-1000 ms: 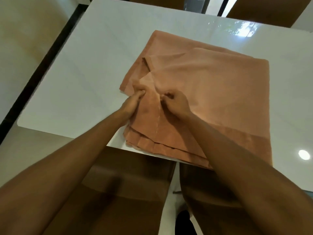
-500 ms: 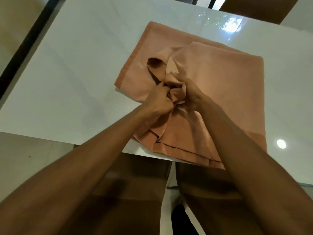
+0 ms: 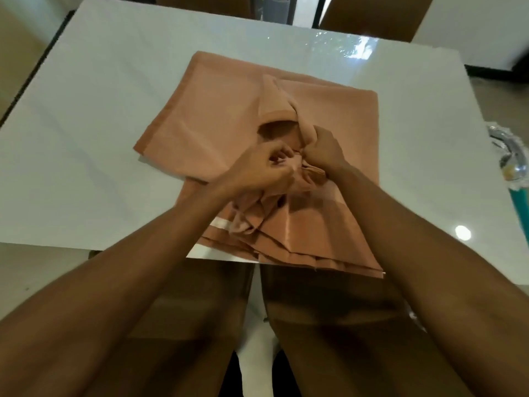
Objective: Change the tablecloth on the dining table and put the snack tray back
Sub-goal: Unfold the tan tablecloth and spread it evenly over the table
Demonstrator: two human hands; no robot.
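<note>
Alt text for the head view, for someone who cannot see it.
The left hand and right hand grip bunched layers of a folded peach tablecloth lying on a glossy white table, reaching its near edge.

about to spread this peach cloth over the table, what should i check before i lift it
1. Left hand grips the bunched cloth: ok.
2. Right hand grips a fold right beside it: ok.
3. Nothing lies on the cloth: ok.
4. Held part is a true corner or hem: cannot tell, the folds hide it.
5. Table free for spreading: not ok, a shiny object shows at its right edge.
</note>
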